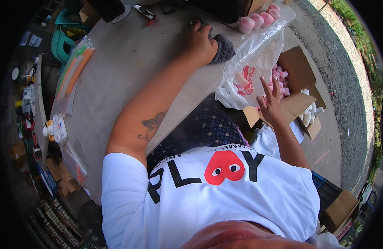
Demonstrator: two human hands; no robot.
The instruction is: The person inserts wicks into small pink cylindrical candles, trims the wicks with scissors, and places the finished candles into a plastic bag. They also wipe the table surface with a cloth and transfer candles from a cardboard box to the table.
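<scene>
left hand (202, 45): fingers curled over grey cloth (224, 48), on table (133, 58) near pink jars (256, 20). right hand (271, 101): fingers spread wide by bag (264, 52); cannot tell if touching. looks like wiping step; next stroke calls for cloth pressed flat, clear of jars.

At 12 o'clock, the left hand (203, 45) covers part of the gray cloth (225, 49), so its whole shape and the palm can't be seen. Near 2 o'clock, the right hand (273, 101) hides some pink cups (283, 74), and I can't tell if its fingers touch the clear bag (254, 56). The top edge cuts off a big black thing (216, 7) at 12 o'clock. Toward 8 o'clock, rows of little things (58, 218) are too tiny and dim to name.
</scene>
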